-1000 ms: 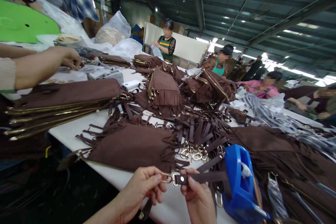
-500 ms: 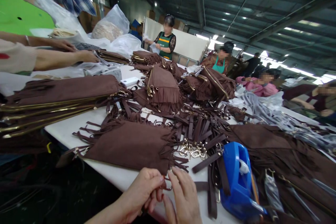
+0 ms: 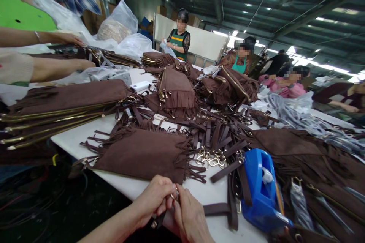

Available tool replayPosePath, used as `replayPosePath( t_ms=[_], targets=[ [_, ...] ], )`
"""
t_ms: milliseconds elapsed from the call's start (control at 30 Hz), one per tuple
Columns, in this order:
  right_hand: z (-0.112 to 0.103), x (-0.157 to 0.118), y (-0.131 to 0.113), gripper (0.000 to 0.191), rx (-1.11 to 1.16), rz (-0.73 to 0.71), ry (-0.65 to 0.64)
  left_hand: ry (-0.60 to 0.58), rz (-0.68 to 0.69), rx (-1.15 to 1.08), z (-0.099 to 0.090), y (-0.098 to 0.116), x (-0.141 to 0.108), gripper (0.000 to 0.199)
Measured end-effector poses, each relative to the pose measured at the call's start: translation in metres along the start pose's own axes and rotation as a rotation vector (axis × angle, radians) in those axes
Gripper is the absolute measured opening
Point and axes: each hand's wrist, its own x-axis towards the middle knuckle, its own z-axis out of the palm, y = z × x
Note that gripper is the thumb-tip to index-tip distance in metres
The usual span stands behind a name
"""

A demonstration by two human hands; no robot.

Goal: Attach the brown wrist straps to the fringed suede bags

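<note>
At the table's front edge my left hand [image 3: 152,199] is closed in a pinch on a small gold metal clasp [image 3: 172,196]. The fingers of my right hand [image 3: 191,212] are closed on the other side of it, touching my left fingertips. A dark brown strap [image 3: 216,209] runs out from behind my right hand across the table, and a dark strap end with metal hangs below my left hand. Most of the clasp is hidden by my fingers. Just beyond them lies a flat brown fringed bag [image 3: 145,155].
A blue tape dispenser [image 3: 258,190] stands to the right, beside loose straps with gold hooks [image 3: 211,158]. Stacked zipped bags [image 3: 71,97] lie left, more bags [image 3: 178,89] behind. Clear plastic [image 3: 291,106] is at right. A co-worker's arms [image 3: 57,69] reach in from the left; other people work beyond.
My right fingers, spread out before, have closed in on the clasp. Both hands have drawn together slightly. At left, the co-worker's nearer hand has pulled back a little.
</note>
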Motion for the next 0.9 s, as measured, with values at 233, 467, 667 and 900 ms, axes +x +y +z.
replayPosePath(
  t_ms=[233,467,667,900],
  targets=[
    [0.005,0.003,-0.006,0.039,-0.135,0.016,0.124,-0.028,0.003,0.115,0.004,-0.006,0.009,0.032],
    [-0.005,-0.003,0.012,0.043,-0.290,0.099,0.211,0.211,0.726,1.148,0.001,-0.012,0.018,0.028],
    [0.006,-0.017,0.026,0.041,-0.244,0.242,0.162,0.284,0.848,1.570,-0.003,-0.010,0.029,0.037],
    [-0.007,-0.006,0.021,0.038,-0.193,0.287,0.061,0.029,0.711,1.817,0.008,0.035,0.040,0.029]
  ],
)
